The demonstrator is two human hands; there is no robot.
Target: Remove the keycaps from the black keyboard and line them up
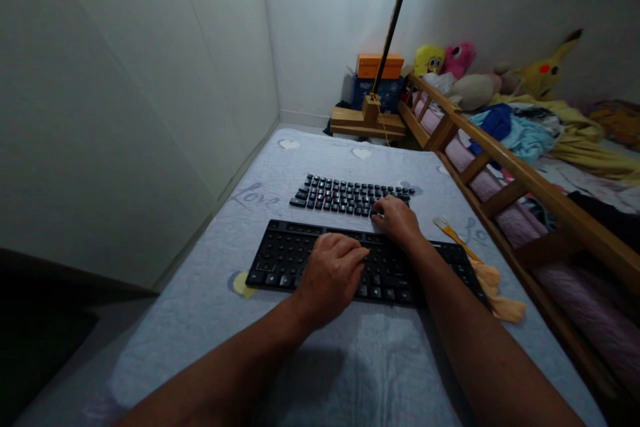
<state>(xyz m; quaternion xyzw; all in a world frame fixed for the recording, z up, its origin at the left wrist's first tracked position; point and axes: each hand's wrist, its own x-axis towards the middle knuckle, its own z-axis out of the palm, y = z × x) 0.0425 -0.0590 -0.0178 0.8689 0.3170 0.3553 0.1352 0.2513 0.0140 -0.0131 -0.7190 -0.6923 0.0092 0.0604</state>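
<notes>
A black keyboard (295, 248) lies on the patterned cloth; many of its key positions are bare, while keycaps remain along its front row. Over its middle rests my left hand (334, 270), fingers curled together and pointing right; whatever is under the fingertips is hidden. Beyond the keyboard, loose black keycaps (340, 195) are laid out in rows. My right hand (399, 219) reaches across the keyboard to the right part of these rows, thumb and fingers pinched on a dark keycap (375, 212).
A flat brush with a yellow handle (453, 235) and a crumpled orange cloth (493, 290) lie right of the keyboard. A wooden bed rail (493, 160) runs along the right side. White cabinet doors (150, 80) stand at left. At the back is a wooden stand (367, 121) with a pole.
</notes>
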